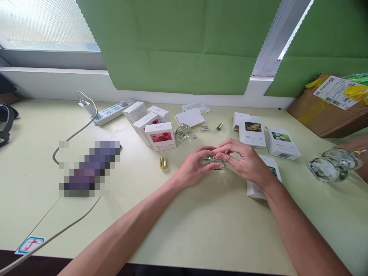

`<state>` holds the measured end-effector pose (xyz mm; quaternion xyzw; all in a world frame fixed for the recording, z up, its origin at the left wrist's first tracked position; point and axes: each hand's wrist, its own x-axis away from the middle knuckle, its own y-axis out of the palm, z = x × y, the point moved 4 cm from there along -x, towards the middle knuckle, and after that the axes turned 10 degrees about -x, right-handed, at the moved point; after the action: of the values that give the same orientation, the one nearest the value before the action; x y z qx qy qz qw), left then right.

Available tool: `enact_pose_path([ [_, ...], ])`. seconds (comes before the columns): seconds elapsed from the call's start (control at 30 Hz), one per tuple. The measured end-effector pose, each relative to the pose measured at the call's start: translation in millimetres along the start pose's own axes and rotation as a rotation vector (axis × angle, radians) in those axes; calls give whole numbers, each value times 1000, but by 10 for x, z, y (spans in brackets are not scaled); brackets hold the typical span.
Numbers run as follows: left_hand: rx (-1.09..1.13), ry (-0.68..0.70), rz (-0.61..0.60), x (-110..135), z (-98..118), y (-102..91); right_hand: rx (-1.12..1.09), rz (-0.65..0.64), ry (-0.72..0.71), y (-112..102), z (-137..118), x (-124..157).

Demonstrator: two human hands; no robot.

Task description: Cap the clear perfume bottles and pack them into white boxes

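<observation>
A clear round glass perfume bottle (pixel 212 162) rests on the table, with my left hand (pixel 192 168) wrapped round it from the left. My right hand (pixel 244 159) pinches the small gold neck piece (pixel 215 156) at the top of this bottle. Fingers hide part of both. To the left of my left hand stands a shiny gold cap (pixel 163 163). Behind the hands lie a second glass bottle (pixel 183 132), a silver cap (pixel 204 128), a tiny silver piece (pixel 194 137) and another metallic cap (pixel 219 127). A white box (pixel 255 189) is partly covered by my right forearm.
White boxes with red flower pictures (pixel 161 137) stand back left; boxes with other plant pictures (pixel 252 132) are at the right. Two glass bottles (pixel 327 170) lie far right, near a cardboard carton (pixel 330 111). A power strip (pixel 110 113), grey cable (pixel 76 134) and pixelated dark object (pixel 89 168) occupy the left.
</observation>
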<state>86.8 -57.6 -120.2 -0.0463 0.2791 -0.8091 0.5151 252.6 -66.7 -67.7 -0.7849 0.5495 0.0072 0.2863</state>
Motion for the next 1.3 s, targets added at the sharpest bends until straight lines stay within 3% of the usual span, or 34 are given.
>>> enact_pose_path([
  [0.2,12,8,0,1,-14,2,-29,-13,7,11,34,6],
  [0.7,19,24,14,-7,-1,4,47,92,-37,-54,59,53],
  [0.93,-33,54,76,7,57,-32,17,132,57,-153,176,58],
  [1.03,-97,122,192,24,130,-91,36,72,138,-174,230,88],
  [1.2,-164,171,294,35,196,-116,75,-164,254,-58,254,139],
  [1.3,-178,176,323,30,218,-105,83,-177,241,21,234,123],
])
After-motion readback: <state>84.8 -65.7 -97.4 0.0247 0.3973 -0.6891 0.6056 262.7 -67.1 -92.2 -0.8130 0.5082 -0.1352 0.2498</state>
